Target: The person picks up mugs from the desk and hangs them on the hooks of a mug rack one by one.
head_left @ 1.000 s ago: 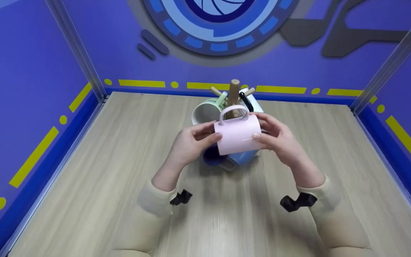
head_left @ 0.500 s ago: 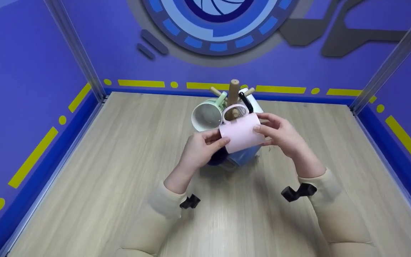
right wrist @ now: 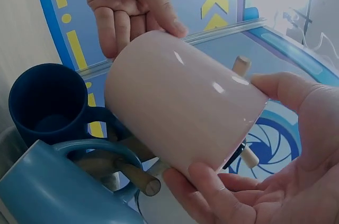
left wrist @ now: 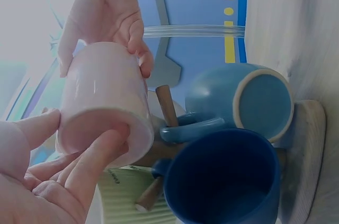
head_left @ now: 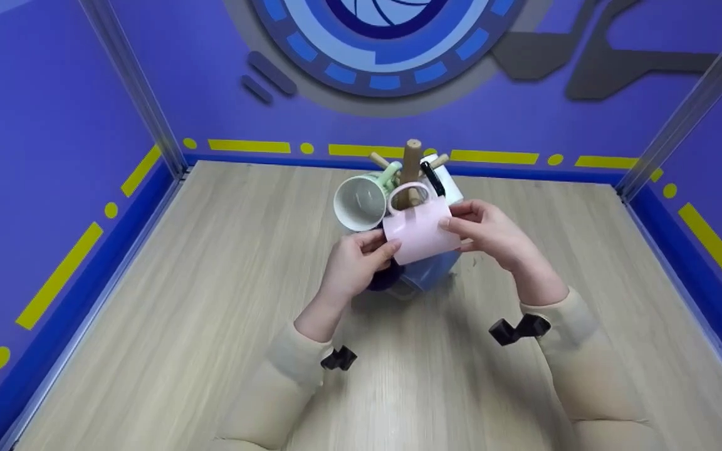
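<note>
A pink mug [head_left: 422, 233] is held sideways in front of a wooden mug tree [head_left: 412, 166], its handle up beside the post. My left hand [head_left: 353, 266] pinches the open rim, with fingers inside the mouth and thumb outside, as the left wrist view shows. At the other end my right hand [head_left: 496, 237] grips the mug near its base. Whether the handle touches a peg cannot be told. Below hang a dark blue mug [left wrist: 222, 179] and a light blue mug [left wrist: 217, 94], partly covered by the pink one in the head view.
To the left of the post hangs a pale green mug [head_left: 361, 203], mouth toward me. Behind and right is a white mug [head_left: 452, 188] with a black handle. The tree stands on a wood-grain table [head_left: 210, 263] enclosed by blue panels [head_left: 680, 125].
The pink mug has shifted slightly right and tilted, its right end now higher. My left hand has moved right with it; the right hand has risen a little.
</note>
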{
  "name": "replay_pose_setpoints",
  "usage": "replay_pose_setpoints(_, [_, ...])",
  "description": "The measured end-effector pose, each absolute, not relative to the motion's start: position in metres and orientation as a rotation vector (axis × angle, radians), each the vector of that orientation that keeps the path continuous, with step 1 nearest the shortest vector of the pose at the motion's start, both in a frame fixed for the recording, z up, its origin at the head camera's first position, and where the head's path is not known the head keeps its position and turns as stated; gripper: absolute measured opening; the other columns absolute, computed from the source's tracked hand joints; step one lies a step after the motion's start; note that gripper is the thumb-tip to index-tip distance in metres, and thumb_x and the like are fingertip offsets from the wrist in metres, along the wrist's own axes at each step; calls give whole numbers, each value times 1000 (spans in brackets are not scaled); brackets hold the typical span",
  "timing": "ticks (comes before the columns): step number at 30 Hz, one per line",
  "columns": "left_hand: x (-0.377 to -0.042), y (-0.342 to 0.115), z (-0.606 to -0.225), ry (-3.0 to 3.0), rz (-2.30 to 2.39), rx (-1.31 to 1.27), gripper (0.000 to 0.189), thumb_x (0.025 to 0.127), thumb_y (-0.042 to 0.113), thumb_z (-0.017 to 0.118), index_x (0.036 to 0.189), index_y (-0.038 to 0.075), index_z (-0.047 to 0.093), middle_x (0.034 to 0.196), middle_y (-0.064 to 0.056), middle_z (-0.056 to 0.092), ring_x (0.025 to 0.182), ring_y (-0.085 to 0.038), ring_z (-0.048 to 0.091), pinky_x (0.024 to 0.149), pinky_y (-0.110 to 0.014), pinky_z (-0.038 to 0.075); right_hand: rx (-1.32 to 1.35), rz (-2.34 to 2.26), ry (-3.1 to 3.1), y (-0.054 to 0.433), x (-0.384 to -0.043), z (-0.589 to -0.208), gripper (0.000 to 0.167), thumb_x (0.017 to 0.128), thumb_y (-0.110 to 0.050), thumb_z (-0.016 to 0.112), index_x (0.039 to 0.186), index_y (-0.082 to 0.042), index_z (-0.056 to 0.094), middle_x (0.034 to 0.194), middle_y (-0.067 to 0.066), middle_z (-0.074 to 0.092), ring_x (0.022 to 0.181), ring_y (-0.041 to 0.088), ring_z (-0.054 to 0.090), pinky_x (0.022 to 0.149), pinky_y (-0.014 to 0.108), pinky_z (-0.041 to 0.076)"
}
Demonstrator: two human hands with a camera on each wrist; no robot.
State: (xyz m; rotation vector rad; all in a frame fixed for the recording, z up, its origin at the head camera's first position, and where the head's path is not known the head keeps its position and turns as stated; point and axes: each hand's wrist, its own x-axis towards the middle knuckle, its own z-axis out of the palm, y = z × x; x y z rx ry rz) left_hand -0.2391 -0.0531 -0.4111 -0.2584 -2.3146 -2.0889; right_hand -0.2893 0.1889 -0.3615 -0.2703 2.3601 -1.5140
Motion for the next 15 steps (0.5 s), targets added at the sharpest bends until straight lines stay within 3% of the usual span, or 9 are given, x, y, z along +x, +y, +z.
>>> replay_pose_setpoints(5, [-239, -52, -414, -2316, -2071, -240, 38, 98, 14, 70, 128, -9, 67, 122, -25, 72, 110, -31, 74, 84, -33, 64, -247, -1477, 2347, 189, -289, -362, 66, 100, -32, 64, 145, 10, 41, 144, 28, 51, 117, 26, 62, 83, 21, 59])
replay_pose_setpoints(11, [-242, -53, -417, -2332, -2036, -230, 35, 98, 16, 71, 124, -8, 70, 119, -24, 74, 106, -27, 75, 83, -31, 64, -262, -1475, 2337, 191, -288, -366, 67, 100, -33, 65, 146, 9, 40, 143, 27, 52, 113, 19, 63, 93, 26, 58])
replay_pose_setpoints(15, [-244, -55, -417, -2344, -2033, -220, 35, 98, 16, 71, 124, -7, 70, 120, -23, 74, 106, -26, 75, 84, -31, 64, -287, -1480, 2338, 192, -288, -368, 68, 101, -34, 65, 146, 10, 40, 144, 29, 52, 116, 21, 63, 95, 28, 58])
